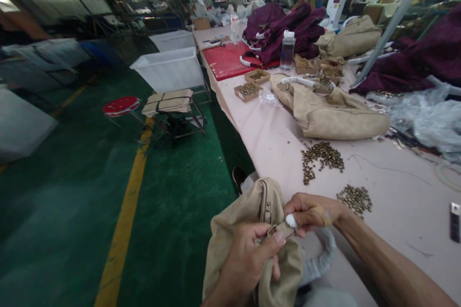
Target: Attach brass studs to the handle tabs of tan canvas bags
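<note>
Green floor [176, 206] with a yellow line, left of a long table [266, 136] under a pale pink cover. White bins [173, 69] off the far left edge of the table, ahead of a red stool [121, 105] on the floor. Purple bags [288, 31] heaped toward the far end, partly over a red mat [230, 60]. Crumpled clear plastic [428, 117] at the right side, near a beige bag [342, 117] lying mid-table. Second beige bag, the held bag [230, 225], upright at the near left table edge, beneath and between both hands. Left hand [250, 256] in front of the held bag, thumb and fingers closed on its strap [286, 228]. Right hand [309, 211] beyond, thumb and fingertips pinched on the other end of the same strap; white covering on the thumb. In the way of a full view of the strap: both thumbs. Wrapped handle [320, 261] below the right wrist. Clear bottle [287, 53] beside the purple bags. Small cardboard boxes [242, 97] of studs short of the mat. Loose studs [324, 156] in two clusters, the smaller just beyond the right hand.
</note>
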Demonstrator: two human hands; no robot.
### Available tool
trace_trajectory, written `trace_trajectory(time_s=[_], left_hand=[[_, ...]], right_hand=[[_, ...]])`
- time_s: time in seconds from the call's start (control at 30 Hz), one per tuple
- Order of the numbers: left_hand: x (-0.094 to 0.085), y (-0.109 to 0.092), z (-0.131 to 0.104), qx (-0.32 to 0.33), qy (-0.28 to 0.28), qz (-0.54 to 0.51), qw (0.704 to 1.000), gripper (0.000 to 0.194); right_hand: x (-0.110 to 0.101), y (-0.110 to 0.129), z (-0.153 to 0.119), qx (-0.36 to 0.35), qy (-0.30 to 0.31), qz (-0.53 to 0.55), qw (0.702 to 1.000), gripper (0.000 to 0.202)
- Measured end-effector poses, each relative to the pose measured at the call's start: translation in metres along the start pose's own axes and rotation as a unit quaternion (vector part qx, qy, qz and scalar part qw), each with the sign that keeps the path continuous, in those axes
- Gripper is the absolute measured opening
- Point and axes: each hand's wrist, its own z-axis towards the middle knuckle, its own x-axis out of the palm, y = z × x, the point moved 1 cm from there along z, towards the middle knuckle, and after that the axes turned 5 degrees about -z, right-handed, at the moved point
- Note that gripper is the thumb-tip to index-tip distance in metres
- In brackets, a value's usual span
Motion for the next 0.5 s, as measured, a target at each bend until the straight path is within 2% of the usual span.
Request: trace_trajectory(time_s=[0.13, 0.2, 0.23, 0.27, 0.3, 0.37, 0.43, 0.5], left_hand=[[-0.002, 0.005, 0.004, 0.004, 0.001, -0.02, 1.0, 0.049], [-0.001, 0.008, 0.013, 0.028, 0.001, -0.033, 0.999, 0.048], [0.001, 0.009, 0.018, 0.043, 0.003, -0.035, 0.998, 0.048], [0.003, 0.01, 0.024, 0.057, 0.007, -0.037, 0.998, 0.047], [0.006, 0.011, 0.03, 0.066, 0.012, -0.04, 0.997, 0.046], [0.013, 0.014, 0.042, 0.072, 0.019, -0.054, 0.996, 0.041], [0.02, 0.016, 0.053, 0.07, 0.019, -0.072, 0.995, 0.037], [0.024, 0.018, 0.061, 0.066, 0.02, -0.082, 0.994, 0.034]], right_hand=[[-0.004, 0.011, -0.008, 0.034, -0.028, -0.029, 0.999, 0.04], [-0.018, 0.015, -0.022, 0.04, -0.085, -0.097, 0.991, 0.038], [-0.027, 0.015, -0.032, 0.043, -0.138, -0.142, 0.979, 0.037], [-0.039, 0.013, -0.043, 0.052, -0.212, -0.191, 0.957, 0.036], [-0.051, 0.009, -0.054, 0.07, -0.295, -0.239, 0.922, 0.034], [-0.073, -0.005, -0.074, 0.121, -0.443, -0.303, 0.835, 0.03], [-0.088, -0.023, -0.087, 0.162, -0.51, -0.335, 0.776, 0.032], [-0.093, -0.04, -0.091, 0.18, -0.515, -0.35, 0.762, 0.033]])
